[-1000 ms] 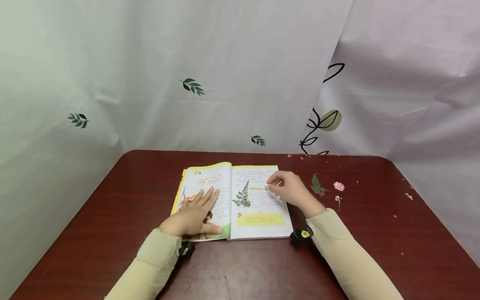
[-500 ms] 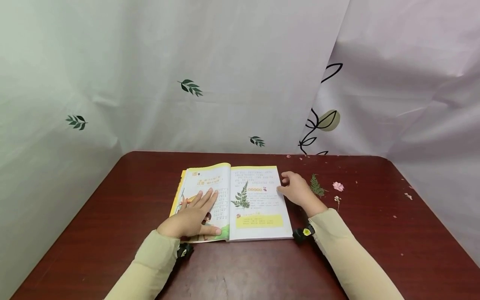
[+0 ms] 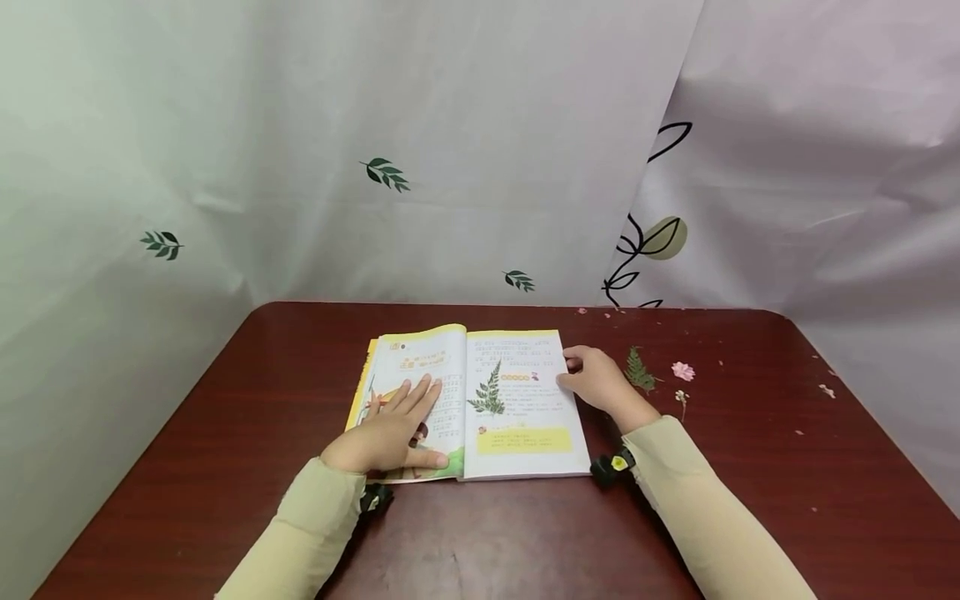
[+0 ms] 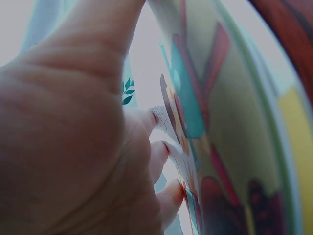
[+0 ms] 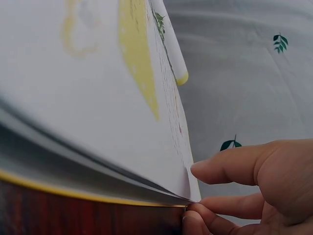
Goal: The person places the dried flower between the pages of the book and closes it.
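An open book (image 3: 525, 462) lies on the table, with coloured drawings on its left page and print on its right. My left hand (image 3: 382, 433) rests spread on the left page; its palm and several fingers also show beside the page in the left wrist view. At the right edge of the book is my right hand (image 3: 600, 383). In the right wrist view its thumb (image 5: 215, 169) is at the top of the page edge, and curled fingers (image 5: 234, 205) sit at the edge below, with page (image 5: 98, 122) between. A pressed fern leaf (image 3: 487, 392) lies on the right page.
Right of the book, a second fern leaf (image 3: 637, 371), a pink flower (image 3: 682, 372) and a small pale sprig (image 3: 682, 402) lie on the dark red table (image 3: 750, 467). Tiny petals are scattered about. A pale curtain (image 3: 450, 233) hangs behind the table.
My right hand has moved right, from above the right page to the book's right edge. My left hand stays on the left page, and the fern on the page has not moved.
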Available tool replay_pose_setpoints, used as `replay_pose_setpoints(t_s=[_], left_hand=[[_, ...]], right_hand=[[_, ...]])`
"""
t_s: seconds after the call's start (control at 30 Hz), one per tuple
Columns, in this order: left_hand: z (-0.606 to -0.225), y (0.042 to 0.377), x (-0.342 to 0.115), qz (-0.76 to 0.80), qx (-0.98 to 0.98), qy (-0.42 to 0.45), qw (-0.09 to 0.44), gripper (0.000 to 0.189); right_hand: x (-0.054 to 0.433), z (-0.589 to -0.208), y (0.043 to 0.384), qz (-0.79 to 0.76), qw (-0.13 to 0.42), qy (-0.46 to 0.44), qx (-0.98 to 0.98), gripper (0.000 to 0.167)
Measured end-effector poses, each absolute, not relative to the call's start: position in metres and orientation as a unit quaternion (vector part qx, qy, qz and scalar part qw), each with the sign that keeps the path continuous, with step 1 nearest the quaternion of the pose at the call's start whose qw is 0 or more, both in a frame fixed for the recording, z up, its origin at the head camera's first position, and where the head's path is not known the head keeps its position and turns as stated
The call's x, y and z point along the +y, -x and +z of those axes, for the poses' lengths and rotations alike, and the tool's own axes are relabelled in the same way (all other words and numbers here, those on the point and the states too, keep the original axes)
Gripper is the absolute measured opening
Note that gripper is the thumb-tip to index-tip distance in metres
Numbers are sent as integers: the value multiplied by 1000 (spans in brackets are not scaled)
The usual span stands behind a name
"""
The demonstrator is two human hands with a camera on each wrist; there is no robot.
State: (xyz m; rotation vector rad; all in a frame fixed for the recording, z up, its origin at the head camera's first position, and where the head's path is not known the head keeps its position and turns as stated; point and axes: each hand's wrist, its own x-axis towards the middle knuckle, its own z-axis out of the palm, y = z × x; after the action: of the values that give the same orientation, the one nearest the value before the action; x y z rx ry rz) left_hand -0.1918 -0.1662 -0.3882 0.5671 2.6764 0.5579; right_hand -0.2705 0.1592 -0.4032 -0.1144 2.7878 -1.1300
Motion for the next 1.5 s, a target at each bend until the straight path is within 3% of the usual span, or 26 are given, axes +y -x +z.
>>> replay_pose_setpoints(t_s=[0.43,1.03,1.5], left_hand=[[-390,192,-168,193,945,-202,170,109],[-391,194,-166,194,943,-205,175,109],[-387,193,-166,207,940,-201,182,109]], right_hand=[[157,-402,269,-384,70,33,920,53],[158,-390,263,-475,-9,52,878,41],[155,-386,265,-560,25,51,826,40]])
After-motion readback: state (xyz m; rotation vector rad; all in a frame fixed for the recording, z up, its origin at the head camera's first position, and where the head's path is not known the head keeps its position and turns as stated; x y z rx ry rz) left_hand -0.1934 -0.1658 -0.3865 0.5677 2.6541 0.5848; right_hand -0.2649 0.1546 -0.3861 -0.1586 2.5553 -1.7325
